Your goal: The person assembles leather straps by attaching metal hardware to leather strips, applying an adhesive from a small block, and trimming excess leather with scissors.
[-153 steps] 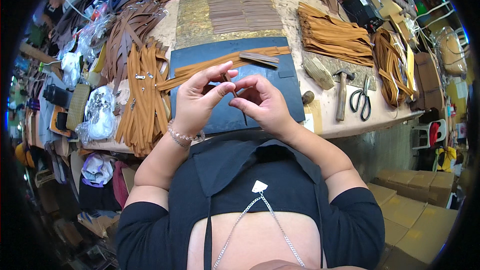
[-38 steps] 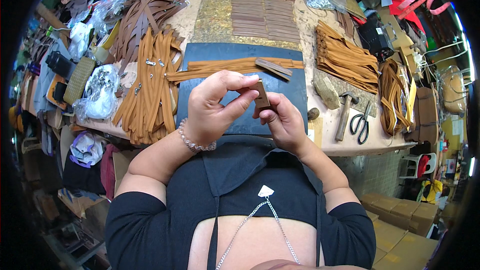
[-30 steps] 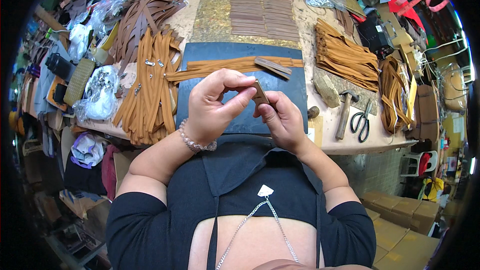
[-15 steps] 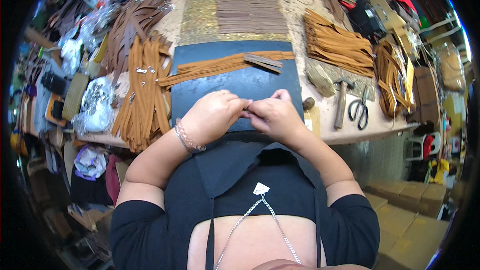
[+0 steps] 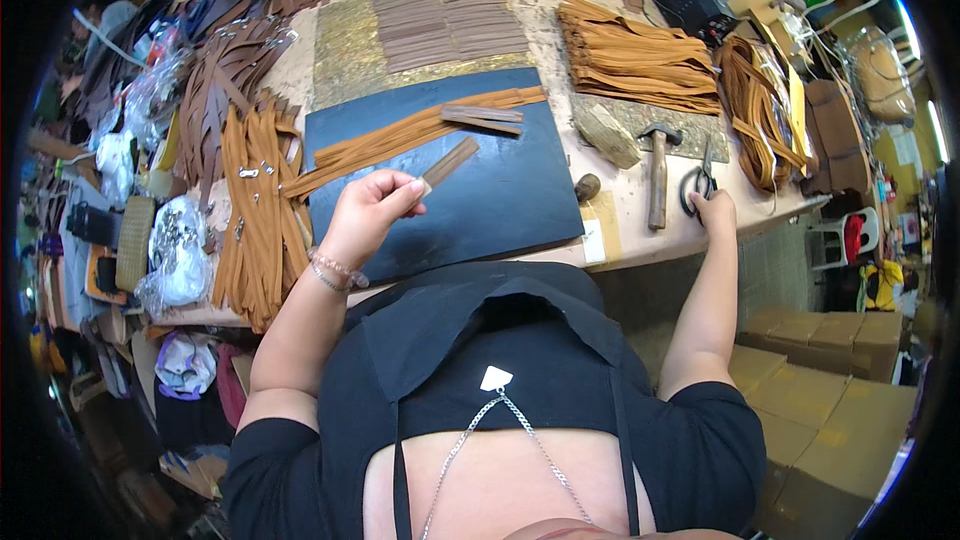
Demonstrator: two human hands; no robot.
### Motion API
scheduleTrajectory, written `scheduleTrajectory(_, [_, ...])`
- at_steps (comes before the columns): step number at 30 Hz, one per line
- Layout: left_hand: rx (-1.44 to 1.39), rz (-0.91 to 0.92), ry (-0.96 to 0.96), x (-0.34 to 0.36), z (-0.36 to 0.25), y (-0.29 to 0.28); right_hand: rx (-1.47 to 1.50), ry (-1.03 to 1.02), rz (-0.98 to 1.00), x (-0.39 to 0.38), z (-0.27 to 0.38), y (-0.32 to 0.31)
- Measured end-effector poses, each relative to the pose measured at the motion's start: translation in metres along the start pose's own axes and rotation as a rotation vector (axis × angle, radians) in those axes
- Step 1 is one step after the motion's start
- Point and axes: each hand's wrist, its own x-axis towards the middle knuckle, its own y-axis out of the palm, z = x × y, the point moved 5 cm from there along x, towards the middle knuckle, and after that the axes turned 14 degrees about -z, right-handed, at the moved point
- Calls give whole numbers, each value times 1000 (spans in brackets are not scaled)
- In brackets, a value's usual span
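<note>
My left hand (image 5: 375, 208) pinches a short brown strip (image 5: 451, 162) above the black mat (image 5: 445, 225). My right hand (image 5: 712, 208) has its fingers closed on the handles of black-handled scissors (image 5: 705, 172), at the table's right side. A wooden-handled hammer (image 5: 658, 192) lies just left of them, with a pale rough block (image 5: 605, 132) and a dark knob (image 5: 587, 187) nearby. Tan strips (image 5: 360, 148) lie across the mat, with a short stack of brown strips (image 5: 480, 115) on them.
Bundles of tan straps (image 5: 258, 230) (image 5: 635, 58) and coiled strips (image 5: 752, 115) flank the mat. Rows of brown strips (image 5: 450, 20) lie behind it. Plastic bags (image 5: 175, 275) and a black device (image 5: 690, 0) crowd the sides. Cardboard boxes (image 5: 820, 410) sit below the table at right.
My hands have separated. The left now holds the strip out to the left, while the right has moved rightward onto the scissors. The view has shifted somewhat.
</note>
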Motion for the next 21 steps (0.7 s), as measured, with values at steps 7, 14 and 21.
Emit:
scheduleTrajectory(7, [-168, -68, -54, 3, -1, -1, 1442, 422, 352, -50, 58, -28])
scheduleTrajectory(14, [-250, -128, 18, 3, -15, 1, 1366, -146, 1233, -197, 208, -80])
scheduleTrajectory(21, [-171, -110, 7, -7, -3, 6, 886, -631, 1174, -237, 258, -92])
